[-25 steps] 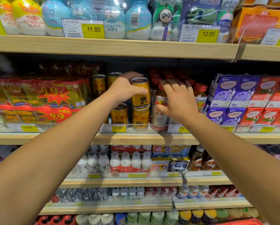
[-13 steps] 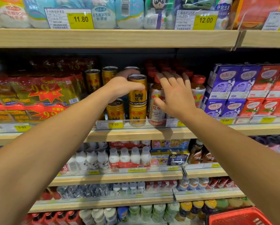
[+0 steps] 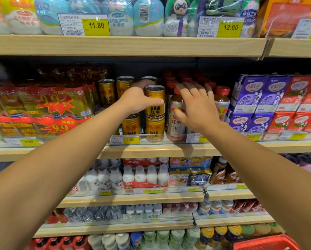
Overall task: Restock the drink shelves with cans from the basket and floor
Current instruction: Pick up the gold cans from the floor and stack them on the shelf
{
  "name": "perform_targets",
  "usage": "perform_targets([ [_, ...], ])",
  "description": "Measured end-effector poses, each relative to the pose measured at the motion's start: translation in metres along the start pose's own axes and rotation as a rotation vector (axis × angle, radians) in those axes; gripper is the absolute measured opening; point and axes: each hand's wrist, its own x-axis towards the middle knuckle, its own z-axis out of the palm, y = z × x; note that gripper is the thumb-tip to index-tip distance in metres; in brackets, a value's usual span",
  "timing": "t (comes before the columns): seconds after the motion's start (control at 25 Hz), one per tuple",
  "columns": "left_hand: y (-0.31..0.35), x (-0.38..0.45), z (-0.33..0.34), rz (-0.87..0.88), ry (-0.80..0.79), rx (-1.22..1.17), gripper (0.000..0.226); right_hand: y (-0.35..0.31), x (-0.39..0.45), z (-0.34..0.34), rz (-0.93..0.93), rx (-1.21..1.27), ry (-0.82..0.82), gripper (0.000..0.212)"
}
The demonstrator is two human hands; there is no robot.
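Shelf (image 3: 151, 150): wooden board with a clear front rail, running under both hands and carrying the drinks.
Wrapped multipacks (image 3: 43, 109): red and gold bundles marked 9.9, well to the left of the gripped can.
Milk cartons (image 3: 262, 103): purple and red boxes stacked two high, to the right of the right hand.
Basket (image 3: 264, 243): red rim at the bottom right corner, far below the hands.
Left hand (image 3: 138, 100): wrapped round the top can, thumb across its front and fingers reaching behind it.
Right hand (image 3: 196, 107): fingers spread and fairly straight over the bottle tops, thumb touching the front bottle; it seems to rest there rather than grip, though the palm side is hidden.
Top can (image 3: 154, 103): gold Red Bull can, upright, standing on the lower can.
Lower can (image 3: 154, 129): directly under the grip, at the shelf front.
Neighbouring can (image 3: 131, 124): single can just left of the lower can.
Front bottle (image 3: 176, 123): red-capped bottle just right of the gripped can.
Price tag (image 3: 130, 139): yellow, reads 6.00, below the grip.
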Motion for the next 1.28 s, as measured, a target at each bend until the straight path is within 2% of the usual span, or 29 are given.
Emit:
perform_targets([
  [0.24,0.001,-0.012,-0.011,-0.021,0.007,0.012,0.077,-0.004,0.0,-0.008,0.038,0.0,-0.036,0.067],
  [0.36,-0.003,-0.034,-0.014,-0.04,0.091,-0.047,0.077,-0.007,-0.011,-0.014,0.061,0.06,0.021,0.067],
  [0.48,-0.006,-0.064,0.002,-0.03,0.206,-0.075,0.069,-0.01,-0.038,-0.016,0.084,0.188,0.003,0.071],
  [0.6,-0.001,-0.098,0.031,-0.038,0.22,-0.131,0.065,-0.005,-0.079,-0.013,0.093,0.26,-0.028,0.073],
  [0.8,0.018,-0.154,0.111,-0.046,0.051,-0.104,0.058,0.022,-0.173,-0.006,0.152,0.274,-0.18,0.074],
  [1.0,0.065,-0.214,0.226,-0.047,-0.277,0.057,0.074,0.081,-0.324,-0.016,0.365,0.245,-0.408,0.079],
  [1.28,0.174,-0.309,0.409,0.13,-0.593,0.167,0.087,0.202,-0.543,-0.091,0.621,0.113,-0.549,0.083],
])
